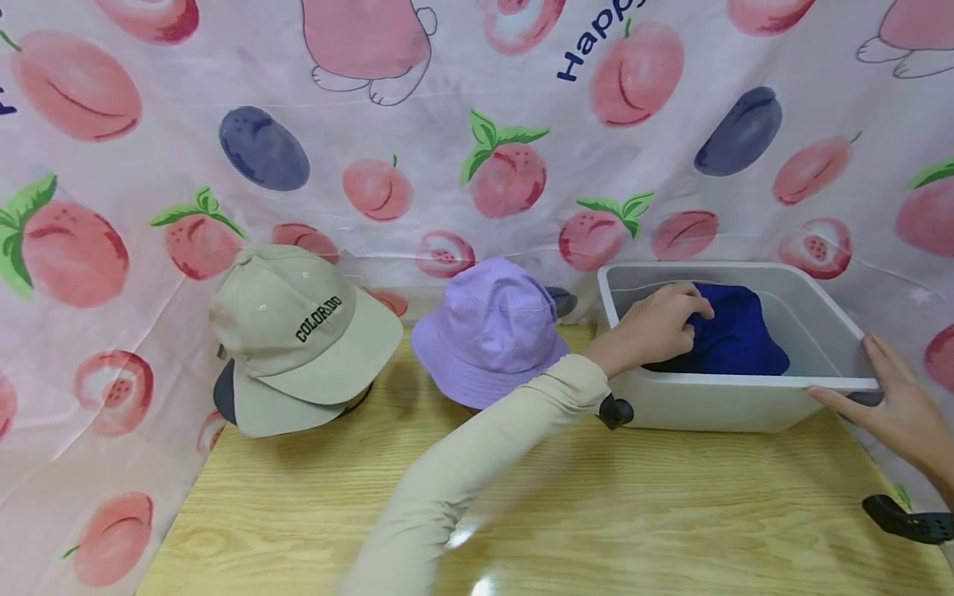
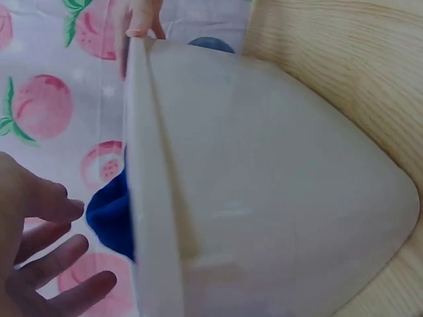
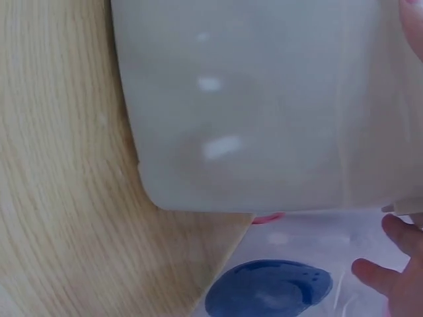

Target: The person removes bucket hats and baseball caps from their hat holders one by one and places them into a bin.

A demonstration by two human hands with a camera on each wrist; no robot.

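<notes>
A grey-white plastic bin [image 1: 701, 403] stands at the right of the table. Inside it lies a soft blue fabric item [image 1: 745, 335], its exact kind hidden by its folds. My left hand [image 1: 665, 321] reaches over the bin's left end, just above the blue fabric. In the left wrist view its fingers [image 2: 69, 247] are spread and loosely bent, with a gap between them and the fabric. At the bin's right front corner my right hand [image 1: 898, 406] grips the rim, thumb at the front and fingers along the right side; its fingers [image 3: 380, 276] show beside the corner in the right wrist view.
Two stacked beige caps [image 1: 298, 323], the upper one lettered COLORADO, sit at the table's left. A lilac bucket hat [image 1: 492, 331] stands between them and the bin. Behind hangs a fruit-print cloth [image 1: 447, 124]. The wooden table [image 1: 596, 505] extends in front.
</notes>
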